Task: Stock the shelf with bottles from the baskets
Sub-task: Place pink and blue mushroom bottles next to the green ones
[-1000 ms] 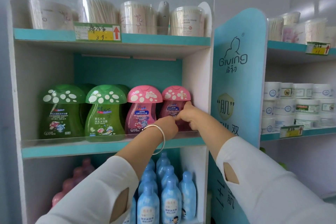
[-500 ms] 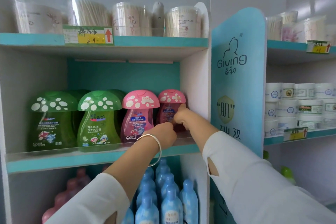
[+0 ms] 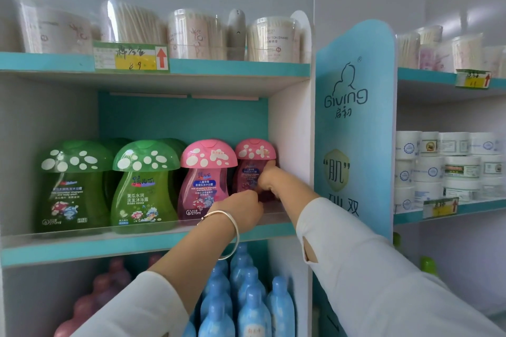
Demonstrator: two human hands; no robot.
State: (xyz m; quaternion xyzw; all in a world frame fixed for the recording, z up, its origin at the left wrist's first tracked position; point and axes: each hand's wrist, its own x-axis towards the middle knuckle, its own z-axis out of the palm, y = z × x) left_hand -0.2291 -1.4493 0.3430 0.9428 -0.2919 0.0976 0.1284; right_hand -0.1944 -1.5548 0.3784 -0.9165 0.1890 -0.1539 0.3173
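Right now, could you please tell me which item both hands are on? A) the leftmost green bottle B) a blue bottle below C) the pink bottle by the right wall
C: the left hand and right hand both meet at the pink bottle beside the shelf's right wall.

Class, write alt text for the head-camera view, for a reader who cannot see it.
A person's right hand grips the rightmost pink mushroom-cap bottle on the middle shelf, left hand at its base. Another pink bottle and green bottles stand beside it; blue bottles below.

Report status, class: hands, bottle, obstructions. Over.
Right hand grips rightmost pink bottle; left hand at its base, grip unclear. Bottle upright on middle shelf. Nothing blocking.
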